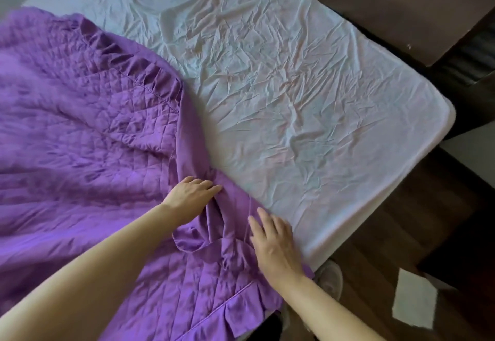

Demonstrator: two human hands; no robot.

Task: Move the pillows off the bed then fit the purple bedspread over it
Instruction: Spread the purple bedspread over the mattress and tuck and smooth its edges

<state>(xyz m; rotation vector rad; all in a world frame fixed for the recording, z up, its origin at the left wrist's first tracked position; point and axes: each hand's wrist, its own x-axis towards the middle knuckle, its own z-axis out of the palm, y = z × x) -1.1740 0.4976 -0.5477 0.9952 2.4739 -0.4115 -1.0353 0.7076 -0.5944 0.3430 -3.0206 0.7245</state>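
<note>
The purple quilted bedspread (80, 131) with a ruffled edge covers the left half of the bed and is bunched along its right edge. The white wrinkled sheet (294, 86) on the right half of the mattress lies bare. My left hand (191, 196) holds a gathered fold of the bedspread, where the creases converge; its thumb is hidden under the cloth. My right hand (276, 247) rests flat on the ruffle near the bed's front edge, fingers straight. No pillows are in view.
Dark wooden floor (401, 233) runs along the right side of the bed. A white sheet of paper (415, 297) lies on it. Dark furniture (401, 5) stands past the bed's far right edge. A light shoe (330, 276) shows by the bed's front edge.
</note>
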